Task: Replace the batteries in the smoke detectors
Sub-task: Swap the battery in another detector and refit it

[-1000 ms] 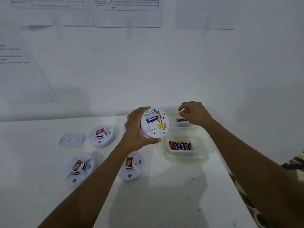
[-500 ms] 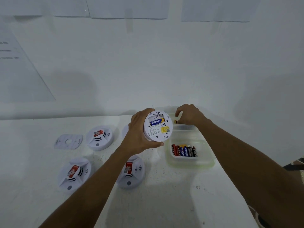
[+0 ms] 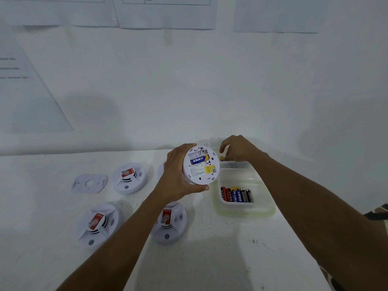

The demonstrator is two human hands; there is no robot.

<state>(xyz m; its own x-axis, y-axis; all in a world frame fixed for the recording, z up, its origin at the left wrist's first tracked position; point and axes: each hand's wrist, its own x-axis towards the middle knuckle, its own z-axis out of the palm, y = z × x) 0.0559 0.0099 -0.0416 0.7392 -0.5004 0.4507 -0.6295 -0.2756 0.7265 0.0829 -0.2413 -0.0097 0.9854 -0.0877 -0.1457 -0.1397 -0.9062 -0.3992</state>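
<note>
My left hand [image 3: 178, 175] grips a white smoke detector [image 3: 201, 166] above the table, with its back turned to me. Its battery bay is uncovered and holds one blue and yellow battery [image 3: 198, 159]. My right hand [image 3: 239, 149] hovers over the far plastic container [image 3: 241, 164] with its fingers curled, pinching a small battery [image 3: 221, 158] whose yellow end shows below the thumb. The near clear container [image 3: 245, 213] holds a row of several batteries [image 3: 237, 194] in red, blue and black.
Three more white smoke detectors lie face up on the white table: one at the back left [image 3: 129, 178], one at the front left [image 3: 96, 224] and one under my left forearm [image 3: 169, 224]. A flat mounting plate [image 3: 89, 183] lies far left. The wall stands close behind.
My right hand has dipped toward the far container and now pinches a battery beside the detector. The left hand has kept the detector nearly still.
</note>
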